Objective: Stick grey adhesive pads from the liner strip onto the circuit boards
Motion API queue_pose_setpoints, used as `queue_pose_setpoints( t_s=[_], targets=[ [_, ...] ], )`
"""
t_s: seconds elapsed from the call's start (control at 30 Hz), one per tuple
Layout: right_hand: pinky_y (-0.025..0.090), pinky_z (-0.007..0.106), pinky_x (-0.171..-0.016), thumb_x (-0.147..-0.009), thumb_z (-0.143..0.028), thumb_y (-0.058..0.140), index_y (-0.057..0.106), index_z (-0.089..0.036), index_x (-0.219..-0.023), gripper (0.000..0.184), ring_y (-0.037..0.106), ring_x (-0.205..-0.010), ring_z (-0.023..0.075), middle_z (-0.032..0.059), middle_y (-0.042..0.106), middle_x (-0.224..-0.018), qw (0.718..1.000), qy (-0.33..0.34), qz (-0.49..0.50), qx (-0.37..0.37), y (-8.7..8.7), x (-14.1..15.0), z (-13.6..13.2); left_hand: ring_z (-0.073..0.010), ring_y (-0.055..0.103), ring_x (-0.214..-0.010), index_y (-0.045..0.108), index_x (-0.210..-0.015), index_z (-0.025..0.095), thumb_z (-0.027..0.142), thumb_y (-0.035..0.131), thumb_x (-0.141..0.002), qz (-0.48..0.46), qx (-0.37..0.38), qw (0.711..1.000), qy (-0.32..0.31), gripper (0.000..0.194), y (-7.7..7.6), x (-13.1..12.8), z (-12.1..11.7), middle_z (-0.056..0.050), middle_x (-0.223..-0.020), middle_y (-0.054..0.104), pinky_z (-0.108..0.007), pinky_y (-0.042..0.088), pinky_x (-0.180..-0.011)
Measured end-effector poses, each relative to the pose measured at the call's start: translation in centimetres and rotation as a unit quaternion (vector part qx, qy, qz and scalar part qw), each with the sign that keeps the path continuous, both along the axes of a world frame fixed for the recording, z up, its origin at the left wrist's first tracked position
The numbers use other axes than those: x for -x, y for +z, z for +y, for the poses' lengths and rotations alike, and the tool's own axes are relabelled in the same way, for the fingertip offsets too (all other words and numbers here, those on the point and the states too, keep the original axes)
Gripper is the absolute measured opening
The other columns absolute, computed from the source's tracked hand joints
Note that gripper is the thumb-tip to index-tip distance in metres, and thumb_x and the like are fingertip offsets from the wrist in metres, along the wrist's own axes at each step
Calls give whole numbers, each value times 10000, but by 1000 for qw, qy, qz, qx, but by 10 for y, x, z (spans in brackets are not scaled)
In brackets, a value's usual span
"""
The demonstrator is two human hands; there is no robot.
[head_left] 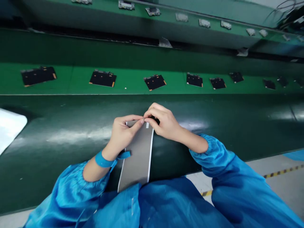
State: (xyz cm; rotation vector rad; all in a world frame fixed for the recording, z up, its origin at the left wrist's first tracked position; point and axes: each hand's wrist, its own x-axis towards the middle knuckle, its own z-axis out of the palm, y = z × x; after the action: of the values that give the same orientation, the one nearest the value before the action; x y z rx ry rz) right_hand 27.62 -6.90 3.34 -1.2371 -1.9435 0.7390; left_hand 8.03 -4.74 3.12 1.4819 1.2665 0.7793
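Note:
A long grey rectangular panel point(139, 155) with thin white side edges lies lengthwise in front of me, its near end against my blue clothing. My left hand point(123, 131) grips its far end, thumb on top and index finger along the edge. At the far right corner, my right hand point(163, 122) has thumb and index finger pinched together, touching the left fingertips; whatever lies between them is too small to make out. A small white strip point(147, 125) sits on the panel just below the right thumb. Around my left wrist is a blue band point(104, 159).
Beyond the dark green bench point(71, 117), a brighter green strip point(133, 79) carries a row of black flat boards point(155, 82). Small electronic parts point(153, 11) line a higher shelf. A white sheet-like object point(10, 126) lies at the left edge.

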Motion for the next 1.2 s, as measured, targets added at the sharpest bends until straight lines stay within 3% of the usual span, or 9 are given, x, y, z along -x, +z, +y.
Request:
queue_pose_setpoints(
  t_s=[0.1, 0.23, 0.3, 0.43, 0.57, 0.8, 1.07, 1.2],
  targets=[
    [504, 408, -785, -1075, -290, 497, 613, -267, -928, 188, 642, -920, 251, 93, 676, -1013, 998, -27, -49, -4, -3, 5, -4, -284, 801, -924, 877, -876, 246, 418, 801, -832, -5, 14, 1000, -6, 193, 1, 0, 0, -34, -929, 851, -374, 666, -868],
    [487, 400, -762, -1079, -275, 432, 580, -262, -949, 197, 628, -943, 254, 110, 665, -1058, 991, -9, -128, -29, 1, -2, 6, -296, 801, -960, 883, -895, 257, 423, 802, -831, -14, 16, 1000, -17, 196, -2, 1, 1, -36, -952, 852, -390, 664, -905],
    [492, 391, -807, -1068, -240, 433, 569, -246, -970, 168, 614, -966, 254, 117, 656, -1084, 989, -4, -144, -29, 3, -18, 29, -291, 799, -975, 886, -907, 268, 416, 803, -835, -10, 15, 1000, -14, 184, -3, 2, 2, -34, -964, 852, -387, 659, -920],
    [458, 382, -883, -1019, -164, 465, 580, -207, -983, 129, 590, -1008, 269, 134, 653, -1120, 969, -4, -246, 0, -4, -68, 100, -275, 795, -955, 886, -900, 281, 410, 804, -845, 0, 19, 1000, -10, 163, -4, 2, 3, -31, -950, 848, -372, 655, -905],
    [412, 363, -857, -988, -120, 467, 609, -182, -977, 155, 591, -988, 272, 134, 678, -1105, 942, 61, -328, 37, -18, -100, 146, -278, 791, -924, 887, -905, 277, 420, 802, -846, 3, 31, 999, -5, 177, -2, 2, 3, -34, -928, 845, -388, 660, -884],
    [363, 342, -793, -911, -54, 519, 590, -194, -929, 158, 563, -898, 247, 107, 676, -1078, 927, 99, -359, 47, -17, -112, 149, -298, 791, -947, 884, -889, 293, 422, 810, -841, 7, 32, 999, 2, 157, -1, 1, 3, -39, -950, 847, -406, 677, -864],
    [353, 347, -765, -775, 44, 537, 557, -200, -904, 276, 560, -864, 243, 107, 671, -1082, 908, 98, -403, 66, -10, -120, 146, -306, 790, -954, 883, -888, 289, 437, 812, -840, 7, 36, 999, -1, 171, -2, 1, 2, -40, -948, 847, -425, 671, -890],
    [374, 353, -780, -793, 49, 539, 549, -194, -904, 267, 572, -877, 245, 126, 680, -1108, 895, 99, -427, 75, -6, -122, 143, -298, 790, -948, 884, -889, 289, 431, 818, -837, 3, 36, 999, -4, 165, -2, 1, 3, -38, -947, 848, -412, 666, -888]
  ],
)
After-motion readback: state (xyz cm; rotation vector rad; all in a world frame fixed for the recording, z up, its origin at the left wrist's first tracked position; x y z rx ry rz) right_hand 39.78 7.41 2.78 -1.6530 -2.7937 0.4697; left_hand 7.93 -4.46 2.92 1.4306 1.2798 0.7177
